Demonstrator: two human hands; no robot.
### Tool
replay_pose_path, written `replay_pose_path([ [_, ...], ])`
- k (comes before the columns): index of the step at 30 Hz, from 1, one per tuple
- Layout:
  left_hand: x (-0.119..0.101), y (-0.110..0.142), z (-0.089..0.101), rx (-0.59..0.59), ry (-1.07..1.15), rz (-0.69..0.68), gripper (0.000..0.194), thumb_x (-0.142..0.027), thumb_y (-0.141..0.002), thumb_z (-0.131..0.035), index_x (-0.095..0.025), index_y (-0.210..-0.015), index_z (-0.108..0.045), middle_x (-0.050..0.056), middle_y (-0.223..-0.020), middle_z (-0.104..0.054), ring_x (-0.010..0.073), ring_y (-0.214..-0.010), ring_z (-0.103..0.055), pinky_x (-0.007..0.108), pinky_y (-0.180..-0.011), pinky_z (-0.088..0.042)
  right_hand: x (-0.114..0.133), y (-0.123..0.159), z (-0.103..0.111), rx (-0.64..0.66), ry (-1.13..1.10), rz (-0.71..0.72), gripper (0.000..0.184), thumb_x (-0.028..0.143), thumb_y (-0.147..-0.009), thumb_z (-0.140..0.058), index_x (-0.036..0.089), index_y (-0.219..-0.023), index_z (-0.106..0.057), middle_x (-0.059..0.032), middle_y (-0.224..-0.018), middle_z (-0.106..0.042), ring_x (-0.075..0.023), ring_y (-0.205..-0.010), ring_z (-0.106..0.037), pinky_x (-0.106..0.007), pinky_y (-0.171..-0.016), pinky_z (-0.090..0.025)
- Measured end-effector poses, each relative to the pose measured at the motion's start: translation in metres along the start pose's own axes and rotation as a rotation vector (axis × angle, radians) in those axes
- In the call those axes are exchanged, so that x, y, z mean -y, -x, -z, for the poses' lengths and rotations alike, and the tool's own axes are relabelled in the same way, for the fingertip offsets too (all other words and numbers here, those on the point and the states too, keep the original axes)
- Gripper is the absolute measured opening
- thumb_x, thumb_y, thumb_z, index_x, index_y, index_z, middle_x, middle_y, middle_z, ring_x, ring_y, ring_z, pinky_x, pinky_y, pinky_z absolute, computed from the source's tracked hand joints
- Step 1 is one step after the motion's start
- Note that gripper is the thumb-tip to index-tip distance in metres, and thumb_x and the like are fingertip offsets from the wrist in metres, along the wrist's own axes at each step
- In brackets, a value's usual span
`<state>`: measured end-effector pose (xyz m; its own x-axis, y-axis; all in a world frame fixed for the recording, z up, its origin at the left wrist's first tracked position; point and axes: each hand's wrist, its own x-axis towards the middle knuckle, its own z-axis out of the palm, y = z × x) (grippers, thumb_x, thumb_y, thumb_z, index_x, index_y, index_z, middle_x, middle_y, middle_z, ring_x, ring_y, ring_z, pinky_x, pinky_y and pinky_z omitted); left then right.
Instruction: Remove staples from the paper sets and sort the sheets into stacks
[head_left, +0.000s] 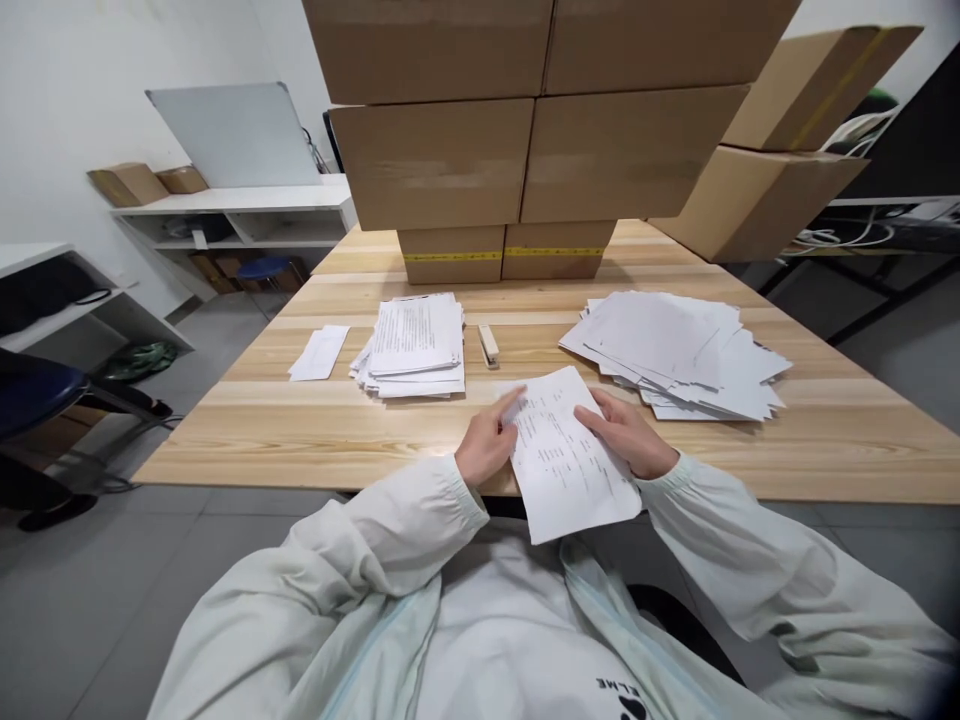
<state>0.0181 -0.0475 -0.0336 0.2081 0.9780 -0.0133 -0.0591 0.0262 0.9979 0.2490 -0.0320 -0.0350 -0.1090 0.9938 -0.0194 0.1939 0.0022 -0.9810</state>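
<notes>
A printed sheet of paper [574, 455], perhaps more than one layer, is held tilted above the table's front edge. My right hand [631, 434] pinches its right side, thumb on top and fingers beneath. At the left edge, my left hand [487, 438] is closed on the paper with the index finger extended along the upper corner. Just beyond the sheet lies a small pale stapler [488, 346]. Left of the stapler sits a fairly neat stack of printed papers [417, 345]. A looser, fanned-out pile of papers [667, 350] rests to the right.
Stacked cardboard boxes [442, 165] rise at the back of the wooden table [300, 440]. Small white paper slips [320, 353] lie at the left. More boxes [780, 200] stand at the back right. A whiteboard [232, 135] leans on a white shelf unit [262, 200] at the far left.
</notes>
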Motion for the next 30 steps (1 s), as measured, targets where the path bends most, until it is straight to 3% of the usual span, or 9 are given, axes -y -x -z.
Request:
replay_pose_path([
  [5,-0.012,-0.026,0.008,0.077,0.082,0.357,0.032,-0.003,-0.074,-0.058,-0.014,-0.102,-0.072,0.005,-0.077,-0.069,0.0120,-0.059,-0.063,0.022,-0.053,-0.053,0.012,-0.024,0.000,0.038,-0.110,-0.068,0.053,0.052,-0.076,-0.078,0.023,-0.120,-0.068,-0.0093,-0.114,-0.076,-0.0288,-0.106,-0.072,-0.047,-0.091,-0.058],
  [10,-0.025,-0.052,0.019,0.007,0.163,0.505,0.021,-0.001,-0.071,-0.057,-0.015,-0.085,-0.064,0.002,-0.066,-0.064,0.0115,-0.056,-0.061,0.022,-0.048,-0.055,0.011,-0.055,-0.006,0.043,-0.178,-0.125,0.051,0.053,-0.072,-0.082,0.023,-0.112,-0.071,-0.0080,-0.106,-0.078,-0.0278,-0.097,-0.074,-0.046,-0.084,-0.061],
  [14,-0.027,-0.063,0.021,-0.014,0.200,0.542,0.021,0.000,-0.070,-0.057,-0.015,-0.083,-0.062,0.002,-0.065,-0.064,0.0116,-0.056,-0.061,0.021,-0.047,-0.054,0.005,-0.066,-0.008,0.023,-0.192,-0.120,0.051,0.053,-0.072,-0.082,0.025,-0.113,-0.071,-0.0076,-0.109,-0.078,-0.0287,-0.105,-0.073,-0.048,-0.092,-0.059],
  [19,-0.027,-0.062,0.020,0.007,0.177,0.508,0.020,0.000,-0.073,-0.054,-0.014,-0.086,-0.062,0.002,-0.064,-0.064,0.0115,-0.056,-0.061,0.022,-0.051,-0.054,-0.001,-0.064,-0.005,-0.045,-0.149,-0.085,0.054,0.052,-0.075,-0.081,0.025,-0.120,-0.067,-0.0075,-0.122,-0.074,-0.0300,-0.128,-0.061,-0.050,-0.105,-0.052],
  [22,-0.025,-0.059,0.019,0.024,0.160,0.490,0.020,-0.002,-0.074,-0.052,-0.015,-0.086,-0.062,0.001,-0.066,-0.064,0.0114,-0.057,-0.061,0.023,-0.053,-0.053,-0.003,-0.059,-0.003,-0.024,-0.154,-0.098,0.051,0.051,-0.078,-0.079,0.026,-0.121,-0.066,-0.0068,-0.118,-0.075,-0.0284,-0.119,-0.067,-0.048,-0.102,-0.054],
  [25,-0.021,-0.055,0.020,0.032,0.136,0.472,0.021,-0.003,-0.075,-0.050,-0.016,-0.086,-0.063,0.000,-0.066,-0.062,0.0114,-0.058,-0.059,0.024,-0.055,-0.051,-0.005,-0.055,-0.003,-0.010,-0.171,-0.130,0.046,0.051,-0.078,-0.078,0.026,-0.115,-0.068,-0.0058,-0.107,-0.078,-0.0259,-0.096,-0.074,-0.043,-0.086,-0.061],
  [27,-0.021,-0.052,0.022,0.009,0.037,0.369,0.021,-0.004,-0.077,-0.049,-0.016,-0.084,-0.065,-0.001,-0.064,-0.060,0.0104,-0.056,-0.054,0.023,-0.054,-0.045,-0.004,-0.053,-0.003,-0.011,-0.165,-0.139,0.040,0.051,-0.079,-0.078,0.025,-0.108,-0.071,-0.0055,-0.096,-0.079,-0.0239,-0.080,-0.074,-0.039,-0.070,-0.061],
  [30,-0.029,-0.046,0.026,-0.043,-0.187,0.012,0.024,-0.007,-0.083,-0.048,-0.019,-0.082,-0.070,0.001,-0.073,-0.065,0.0118,-0.063,-0.055,0.025,-0.059,-0.043,0.003,-0.047,-0.003,-0.098,-0.144,-0.037,0.029,0.045,-0.080,-0.078,0.026,-0.101,-0.074,-0.0044,-0.087,-0.079,-0.0214,-0.069,-0.071,-0.035,-0.060,-0.059],
])
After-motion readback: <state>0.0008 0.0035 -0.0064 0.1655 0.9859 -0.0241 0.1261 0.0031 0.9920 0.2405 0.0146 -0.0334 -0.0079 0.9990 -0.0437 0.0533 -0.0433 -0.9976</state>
